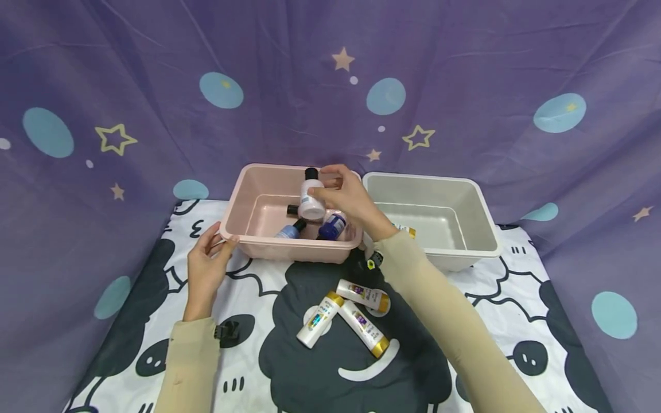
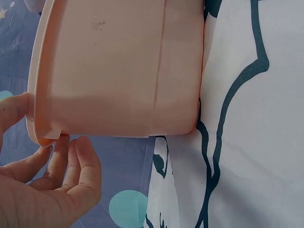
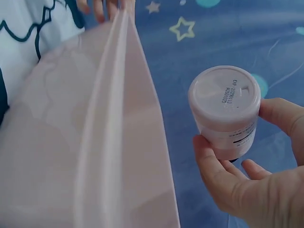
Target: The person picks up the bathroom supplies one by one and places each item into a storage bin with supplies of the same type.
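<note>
My right hand (image 1: 348, 198) holds a pale pink bottle (image 1: 312, 201) with a black cap between thumb and fingers, over the pink bin (image 1: 296, 243). In the right wrist view the base of the bottle (image 3: 224, 95), printed with a date code, faces the camera. At the bin's near left corner, my left hand (image 1: 207, 269) pinches the rim; its thumb and fingers show there in the left wrist view. Inside the bin lie a light blue bottle (image 1: 287, 232) and a dark blue bottle (image 1: 332, 227). Another black cap (image 1: 292, 210) shows there, its body hidden by the held bottle.
To the right, a grey-white bin (image 1: 439, 252) stands beside the pink one, with a gold-capped tube (image 1: 409, 230) inside, partly covered by the right sleeve. Three white tubes with gold caps (image 1: 364, 295) lie on the sheep-patterned cloth (image 1: 356, 396) in front. A purple curtain (image 1: 299, 69) hangs behind.
</note>
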`<state>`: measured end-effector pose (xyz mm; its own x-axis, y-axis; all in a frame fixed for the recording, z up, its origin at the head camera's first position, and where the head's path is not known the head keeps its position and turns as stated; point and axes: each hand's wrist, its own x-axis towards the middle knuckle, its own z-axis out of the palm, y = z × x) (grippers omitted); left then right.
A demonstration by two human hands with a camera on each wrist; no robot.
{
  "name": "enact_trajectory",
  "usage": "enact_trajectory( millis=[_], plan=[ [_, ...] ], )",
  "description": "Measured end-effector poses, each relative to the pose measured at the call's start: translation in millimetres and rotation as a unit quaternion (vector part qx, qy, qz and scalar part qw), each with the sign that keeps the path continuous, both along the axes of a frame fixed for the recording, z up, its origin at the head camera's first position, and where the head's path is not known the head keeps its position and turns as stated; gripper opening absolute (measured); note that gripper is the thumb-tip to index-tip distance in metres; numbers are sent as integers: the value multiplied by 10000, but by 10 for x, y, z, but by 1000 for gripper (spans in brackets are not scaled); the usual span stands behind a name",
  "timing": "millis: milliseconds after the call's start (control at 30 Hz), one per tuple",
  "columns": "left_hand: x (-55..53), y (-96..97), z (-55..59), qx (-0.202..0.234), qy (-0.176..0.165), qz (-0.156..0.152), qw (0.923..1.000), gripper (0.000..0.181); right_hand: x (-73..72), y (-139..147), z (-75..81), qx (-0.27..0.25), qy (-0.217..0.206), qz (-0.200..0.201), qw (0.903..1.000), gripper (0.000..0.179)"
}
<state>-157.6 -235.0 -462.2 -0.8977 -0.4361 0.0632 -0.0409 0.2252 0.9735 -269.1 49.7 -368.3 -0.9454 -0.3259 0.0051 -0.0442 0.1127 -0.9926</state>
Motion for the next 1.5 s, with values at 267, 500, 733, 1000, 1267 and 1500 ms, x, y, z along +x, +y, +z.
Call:
enact_trajectory(
  millis=[267,500,733,1000,1267,1500],
  plan=[
    [-35,38,-3,-11,-1,-32,10000,64,-340,-64,-46,57,-538,-227,9983,68],
    [-39,44,7,-46,5,-35,10000,65,-537,-71,-74,102,-831,-338,9959,60],
    [-53,39,-10,17,110,-42,9999,64,-595,-57,-104,582,-787,-395,9944,59],
    [-41,36,-17,47,91,-18,9999,63,-612,-45,-144,270,-939,-602,9934,43],
    [-31,6,-23,87,72,2,9999,64,-502,19,-41,240,-578,-414,9972,40],
    [-3,-3,-3,-37,-74,72,9999,65,-242,194,55,267,117,-153,9995,43]
  ],
)
